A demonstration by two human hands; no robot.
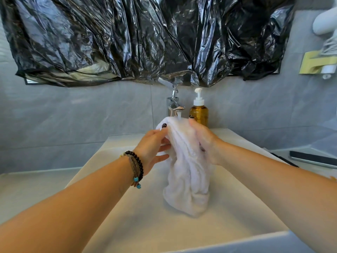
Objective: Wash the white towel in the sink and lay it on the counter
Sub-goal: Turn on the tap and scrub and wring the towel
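The white towel [187,167] hangs bunched over the sink [127,207], its top just under the faucet [173,105] where a thin stream of water falls on it. The left hand [155,148] pinches the towel's upper left edge, its lower fingers nearly straight against the cloth. The right hand [206,141] grips the upper right side with curled fingers. A soap bottle [198,110] stands just right of the faucet, and a dark flat object [313,158] lies on the worktop [27,190] far right of it.

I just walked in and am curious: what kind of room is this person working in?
Most likely a bathroom. A chrome faucet runs over a white sink, an amber pump bottle stands beside it against grey wall tiles, and both hands hold a white towel under the water.
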